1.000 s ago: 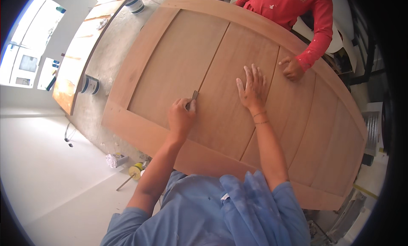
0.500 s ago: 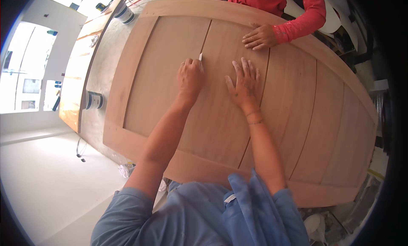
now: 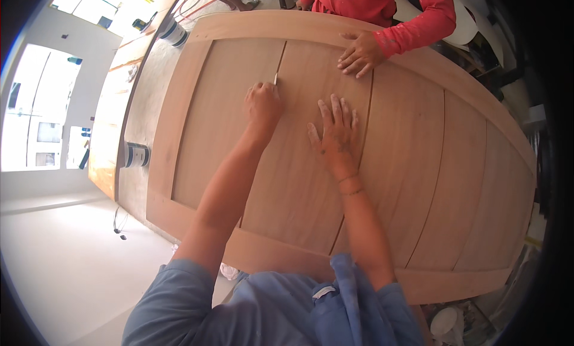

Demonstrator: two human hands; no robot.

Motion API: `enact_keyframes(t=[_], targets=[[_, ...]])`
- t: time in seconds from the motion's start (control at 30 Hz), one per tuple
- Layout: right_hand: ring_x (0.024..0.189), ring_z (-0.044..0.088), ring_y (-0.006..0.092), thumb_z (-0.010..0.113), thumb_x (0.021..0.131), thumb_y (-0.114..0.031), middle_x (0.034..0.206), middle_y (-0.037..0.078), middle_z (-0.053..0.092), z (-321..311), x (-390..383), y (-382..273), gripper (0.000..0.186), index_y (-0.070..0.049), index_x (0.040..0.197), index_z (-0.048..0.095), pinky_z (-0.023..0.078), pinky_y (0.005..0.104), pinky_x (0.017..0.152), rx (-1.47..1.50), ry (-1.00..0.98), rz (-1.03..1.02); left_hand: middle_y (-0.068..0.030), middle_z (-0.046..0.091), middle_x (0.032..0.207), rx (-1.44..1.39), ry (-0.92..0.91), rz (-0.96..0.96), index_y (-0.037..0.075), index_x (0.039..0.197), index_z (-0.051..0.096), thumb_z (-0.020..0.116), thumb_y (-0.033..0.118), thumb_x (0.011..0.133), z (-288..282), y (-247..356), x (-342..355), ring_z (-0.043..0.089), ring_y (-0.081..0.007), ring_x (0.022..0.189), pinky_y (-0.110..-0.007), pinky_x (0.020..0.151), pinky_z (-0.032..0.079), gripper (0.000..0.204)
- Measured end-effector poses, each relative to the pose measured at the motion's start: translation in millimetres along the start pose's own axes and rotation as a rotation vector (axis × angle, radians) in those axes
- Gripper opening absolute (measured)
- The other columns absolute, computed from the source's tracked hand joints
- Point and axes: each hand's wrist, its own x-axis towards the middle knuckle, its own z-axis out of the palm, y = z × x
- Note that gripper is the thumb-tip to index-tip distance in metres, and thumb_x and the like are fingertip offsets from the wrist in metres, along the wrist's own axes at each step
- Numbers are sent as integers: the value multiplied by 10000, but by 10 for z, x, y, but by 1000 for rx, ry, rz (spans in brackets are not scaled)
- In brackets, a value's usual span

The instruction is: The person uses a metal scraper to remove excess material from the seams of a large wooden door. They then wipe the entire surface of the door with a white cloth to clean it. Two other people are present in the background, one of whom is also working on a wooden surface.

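A broad wooden door panel (image 3: 406, 154) with long grooves and a raised frame lies in front of me. My left hand (image 3: 263, 105) is closed around a thin pale strip (image 3: 275, 78) whose exact kind I cannot make out. The strip's tip stands at the left groove (image 3: 281, 58), toward the panel's far side. Flat on the boards, with fingers spread, my right hand (image 3: 338, 136) rests between that groove and the one to its right. It holds nothing.
Across the panel, a person in a red sleeve lays one hand (image 3: 363, 53) on its far part. Leftward, another wooden panel (image 3: 103, 166) stands beside two cans (image 3: 136, 155). A blue cloth (image 3: 347, 304) hangs against my shirt. A cable (image 3: 119, 221) lies at lower left.
The view has shifted, so the panel's far edge sits lower. My left hand has moved a little farther along the groove with the strip. My right hand stays flat on the boards.
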Motion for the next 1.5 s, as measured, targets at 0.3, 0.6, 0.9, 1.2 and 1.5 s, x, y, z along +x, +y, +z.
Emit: enact_keyframes(t=[0.3,0.6,0.9,1.2,1.5], targets=[[1621,341,417,646,1059,-418,1731,198,416,67,-17,-2,661,-108,1627,509,196,626,1345,26,13,-1,-222,782,1071,7,31,44,27,983,826,654,181,1027,373,146,931,749,-425,1035,-517,947,589,235],[1609,383,378,603,1066,-458,1710,187,458,-22,-49,0,667,-94,1621,530,231,588,1350,-64,14,18,-245,786,1055,-41,55,41,10,953,821,682,185,1012,445,260,937,759,-443,1005,-524,916,600,231],[1597,360,454,629,1066,-408,1710,242,424,-69,-27,13,671,-68,1627,489,233,644,1320,-29,-2,-11,-260,784,1020,-58,55,-1,10,956,827,694,181,1008,520,252,1084,767,-450,961,-536,882,608,223],[1621,345,426,638,1051,-416,1726,211,426,15,1,2,661,-74,1609,540,203,627,1343,-21,2,-8,-259,776,960,-252,15,-110,3,976,840,751,195,976,-9,-116,8,763,-455,936,-543,841,595,212],[1622,347,431,633,1066,-412,1738,206,414,-10,3,-25,669,-76,1631,510,206,631,1342,-105,-14,-39,-230,822,963,-579,-165,-441,29,1074,874,840,255,925,-381,-204,-163,807,-370,876,-445,820,605,273]])
